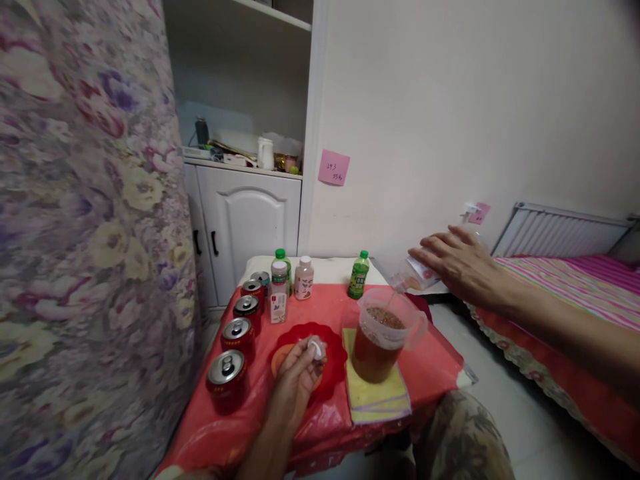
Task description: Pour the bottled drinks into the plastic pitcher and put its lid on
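Observation:
My left hand [303, 367] is closed on a small white bottle cap [316, 348], above a red scalloped bowl [336, 363] with something orange under the hand. Held in my right hand [463, 263] is a clear plastic bottle [423, 272] with a white label. It is tipped, its mouth over the rim of a clear plastic pitcher [377, 350]. Liquid seems to run from the bottle into the pitcher. Brown-red liquid with bubbles on top fills much of the pitcher. Beneath it lies a folded yellow cloth [377, 403].
Several red drink cans [227, 380] line the left side of the table [320, 437]. At the back stand a white-capped bottle [279, 293], a pale pink bottle [304, 279] and a green bottle [358, 275]. A bed [550, 300] is at right, a floral curtain [95, 233] at left.

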The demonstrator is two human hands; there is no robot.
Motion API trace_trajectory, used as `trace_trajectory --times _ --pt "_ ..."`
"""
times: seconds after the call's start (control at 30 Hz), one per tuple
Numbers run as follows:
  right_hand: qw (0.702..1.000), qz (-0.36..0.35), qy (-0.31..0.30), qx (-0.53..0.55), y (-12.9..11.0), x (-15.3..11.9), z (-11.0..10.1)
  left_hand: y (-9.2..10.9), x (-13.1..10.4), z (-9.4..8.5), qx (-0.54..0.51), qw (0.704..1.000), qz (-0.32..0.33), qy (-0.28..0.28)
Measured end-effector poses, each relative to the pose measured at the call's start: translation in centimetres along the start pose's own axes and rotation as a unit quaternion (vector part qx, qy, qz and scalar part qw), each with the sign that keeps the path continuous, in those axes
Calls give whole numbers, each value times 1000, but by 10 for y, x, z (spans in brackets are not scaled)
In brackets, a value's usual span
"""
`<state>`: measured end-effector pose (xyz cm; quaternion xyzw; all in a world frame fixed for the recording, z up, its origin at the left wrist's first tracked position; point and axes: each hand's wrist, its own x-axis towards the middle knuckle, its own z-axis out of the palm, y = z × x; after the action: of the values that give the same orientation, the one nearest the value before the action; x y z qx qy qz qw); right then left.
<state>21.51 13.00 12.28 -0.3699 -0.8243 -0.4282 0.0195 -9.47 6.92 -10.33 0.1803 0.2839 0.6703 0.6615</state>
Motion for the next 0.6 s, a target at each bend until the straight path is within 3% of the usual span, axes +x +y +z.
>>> trace_trajectory --times 0.6 --pt "996 -79 9 -50 -30 24 -7 0 -4 -1 13 1000 -7 -21"
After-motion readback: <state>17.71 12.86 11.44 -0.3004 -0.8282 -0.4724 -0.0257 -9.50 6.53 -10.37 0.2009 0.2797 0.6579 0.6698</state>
